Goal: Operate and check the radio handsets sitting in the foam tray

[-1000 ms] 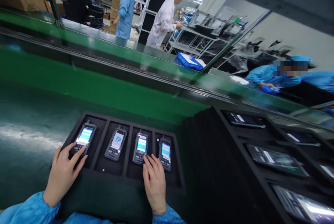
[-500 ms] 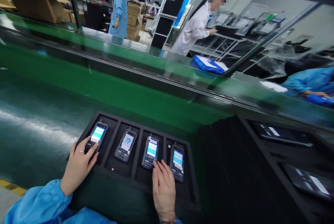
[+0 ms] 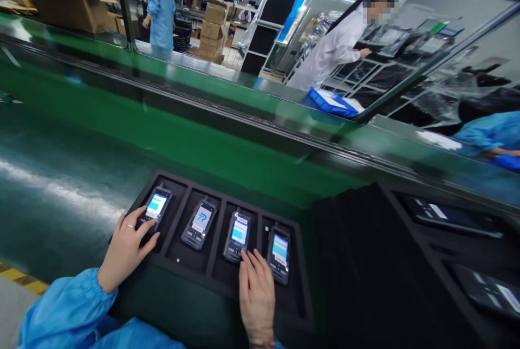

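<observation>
The dark green bench [image 3: 60, 175] carries your tray and runs out well past it on the left. Beyond the tray, on the far side of the bench, a person in a white coat [image 3: 333, 48] stands at a rack, off to the right, and a person in a blue coat [image 3: 160, 7] stands off to the left. Just right of the tray you have a tall black stack [image 3: 349, 262], with more devices lying in its top.

The landmark itself, your black foam tray [image 3: 215, 238], has four compartments in a row, with one handheld in each.

Your left hand [image 3: 125, 246] is at the tray's left end, half open with the fingers spread; its fingertips are on the lower part of the first handheld [image 3: 157, 205], which lies in its compartment ungripped. Your right hand [image 3: 258, 289] comes over the tray's near edge, palm down, fingers loosely extended and close together, tips at the lower end of the third handheld [image 3: 236, 235], grasping nothing.

In the tray's second compartment, the second handheld [image 3: 199, 224] shows a blue logo; the fourth handheld [image 3: 279, 254], in the rightmost, has a lit white-and-blue screen, like the first and third. Smallest is a white dot [image 3: 177, 260] near the tray's front edge, below the second handheld.
</observation>
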Demonstrator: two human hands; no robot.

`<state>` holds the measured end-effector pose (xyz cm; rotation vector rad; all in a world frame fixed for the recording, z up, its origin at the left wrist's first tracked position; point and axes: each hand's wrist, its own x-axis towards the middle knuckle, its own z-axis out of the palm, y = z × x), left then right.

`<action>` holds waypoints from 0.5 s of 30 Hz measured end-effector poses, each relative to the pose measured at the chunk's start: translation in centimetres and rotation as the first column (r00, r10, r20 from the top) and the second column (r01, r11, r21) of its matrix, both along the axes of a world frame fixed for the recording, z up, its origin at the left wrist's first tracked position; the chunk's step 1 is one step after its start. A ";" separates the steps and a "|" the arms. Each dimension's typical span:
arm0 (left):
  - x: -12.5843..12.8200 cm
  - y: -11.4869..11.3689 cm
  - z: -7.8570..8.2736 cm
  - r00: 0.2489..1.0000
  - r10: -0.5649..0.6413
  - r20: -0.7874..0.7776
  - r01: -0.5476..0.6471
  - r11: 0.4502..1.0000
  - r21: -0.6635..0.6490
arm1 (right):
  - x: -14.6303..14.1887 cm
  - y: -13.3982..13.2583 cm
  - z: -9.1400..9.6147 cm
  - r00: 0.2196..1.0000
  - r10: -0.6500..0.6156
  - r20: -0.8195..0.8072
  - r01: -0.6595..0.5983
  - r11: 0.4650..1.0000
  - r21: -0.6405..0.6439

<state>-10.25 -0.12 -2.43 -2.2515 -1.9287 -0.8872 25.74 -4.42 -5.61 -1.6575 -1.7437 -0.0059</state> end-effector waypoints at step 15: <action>0.4 5.0 0.2 0.995 -0.018 -0.101 0.017 1.000 -0.011 | -0.2 -0.1 0.6 0.998 -0.004 -0.070 0.004 1.000 -0.002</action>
